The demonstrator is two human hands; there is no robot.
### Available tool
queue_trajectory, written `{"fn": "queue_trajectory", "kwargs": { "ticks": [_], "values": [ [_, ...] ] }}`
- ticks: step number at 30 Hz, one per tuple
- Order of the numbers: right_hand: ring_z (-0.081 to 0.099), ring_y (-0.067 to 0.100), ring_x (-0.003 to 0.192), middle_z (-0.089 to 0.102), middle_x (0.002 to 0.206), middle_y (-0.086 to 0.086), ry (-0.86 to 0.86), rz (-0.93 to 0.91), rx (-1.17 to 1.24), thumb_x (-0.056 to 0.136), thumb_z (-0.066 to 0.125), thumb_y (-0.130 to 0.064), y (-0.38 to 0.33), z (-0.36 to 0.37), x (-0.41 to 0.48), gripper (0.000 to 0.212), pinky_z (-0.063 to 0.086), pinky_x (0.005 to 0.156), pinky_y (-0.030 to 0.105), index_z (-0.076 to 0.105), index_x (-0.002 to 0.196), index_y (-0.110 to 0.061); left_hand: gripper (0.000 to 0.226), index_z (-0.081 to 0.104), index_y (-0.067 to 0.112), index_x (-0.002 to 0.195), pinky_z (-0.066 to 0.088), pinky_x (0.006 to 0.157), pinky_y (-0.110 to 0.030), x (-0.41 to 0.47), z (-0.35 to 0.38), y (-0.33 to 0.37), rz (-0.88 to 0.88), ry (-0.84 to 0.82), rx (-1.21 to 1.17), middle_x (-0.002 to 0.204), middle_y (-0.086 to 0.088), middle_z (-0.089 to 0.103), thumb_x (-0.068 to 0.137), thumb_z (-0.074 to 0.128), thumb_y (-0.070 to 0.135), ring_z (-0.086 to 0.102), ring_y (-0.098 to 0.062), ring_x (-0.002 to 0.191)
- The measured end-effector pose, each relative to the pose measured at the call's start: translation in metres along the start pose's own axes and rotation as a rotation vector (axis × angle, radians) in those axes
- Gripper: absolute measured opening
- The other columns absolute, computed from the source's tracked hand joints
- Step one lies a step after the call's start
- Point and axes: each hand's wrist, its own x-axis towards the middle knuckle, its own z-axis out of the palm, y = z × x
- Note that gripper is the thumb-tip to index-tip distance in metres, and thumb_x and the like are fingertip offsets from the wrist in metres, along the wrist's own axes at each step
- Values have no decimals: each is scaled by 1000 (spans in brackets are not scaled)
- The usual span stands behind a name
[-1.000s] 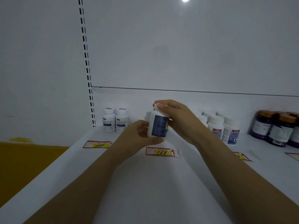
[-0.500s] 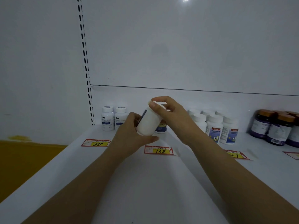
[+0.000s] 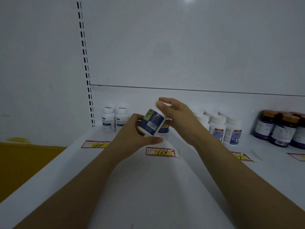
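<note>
The white bottle (image 3: pixel 151 123) was held above the shelf (image 3: pixel 148 187), just beyond the price tag (image 3: pixel 160 152) marked 168. The left hand (image 3: pixel 133 131) cupped its base, thumb curled beneath. The right hand (image 3: pixel 176 116) gripped the cap end from above with bent fingers. Its dark blue label (print too blurred to read) faced the camera. Its long axis tilted, cap up and right, base down and left.

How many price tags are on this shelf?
4. The 88 tag lies at the left, the 168 tag in the middle, a third tag further right, and a fourth tag is cut off at the right edge. Others may be hidden.
</note>
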Motion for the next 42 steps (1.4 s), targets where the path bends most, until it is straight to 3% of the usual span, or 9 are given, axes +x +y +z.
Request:
{"fn": "queue_trajectory", "kwargs": {
  "ticks": [5,11,17,20,24,28,33,38,42],
  "values": [
    [62,21,110,60,128,5,-101,29,195,94,55,-22,0,-13,4,39,51,95,38,49,132,-20,38,53,27,116,38,69,-7,-1,0,1,-72,-168,-40,96,18,61,81,68,34,57,4,85],
    [67,18,99,69,110,3,-104,25,1,88,61,-37,4,-9,2,43,53,94,39,59,124,-13,45,55,24,110,41,63,-7,2,0,-3,-68,-67,39,98,11,64,72,78,33,59,3,80],
    [68,27,99,71,105,11,-88,62,73,86,65,-29,5,-12,2,34,51,96,43,65,113,-8,34,57,28,102,41,55,2,2,0,-4,-82,-144,-31,84,20,63,75,77,25,58,12,71],
    [68,22,98,71,106,6,-107,59,41,86,65,-29,2,-10,0,33,52,95,42,64,114,-12,42,56,24,110,46,72,-7,2,0,-5,-77,-131,5,97,14,64,74,77,25,62,4,84],
    [61,13,109,65,116,-6,-129,-80,-11,82,71,-17,-11,-2,-7,37,51,96,35,57,116,-21,52,52,25,115,47,98,-30,6,-4,-14,15,26,-9,117,7,62,72,79,17,59,-11,108],
    [57,7,114,61,117,-14,-168,-309,-164,71,80,-11,-15,16,-16,50,51,94,28,51,102,-37,54,54,19,117,46,87,-16,8,-9,-18,154,233,-51,108,10,60,70,79,7,57,-11,104],
    [55,2,112,58,113,-21,-159,-421,-265,72,80,-12,-11,22,-19,52,49,98,24,49,106,-35,56,55,13,117,50,91,-25,8,-11,-19,223,284,-88,108,4,61,68,79,0,59,-17,106],
    [59,9,113,63,118,-11,-89,-362,-107,77,75,-13,-17,11,-18,46,51,96,30,56,116,-29,54,59,20,115,49,95,-29,6,-11,-9,121,186,-170,115,3,67,67,81,9,62,-12,108],
    [69,16,96,71,105,1,-21,-97,-7,85,66,-36,-17,-3,-12,38,55,88,34,64,116,-14,54,64,23,111,51,88,-25,1,-11,1,-57,-61,-281,98,9,72,61,75,41,68,-6,92]
  ]
}}
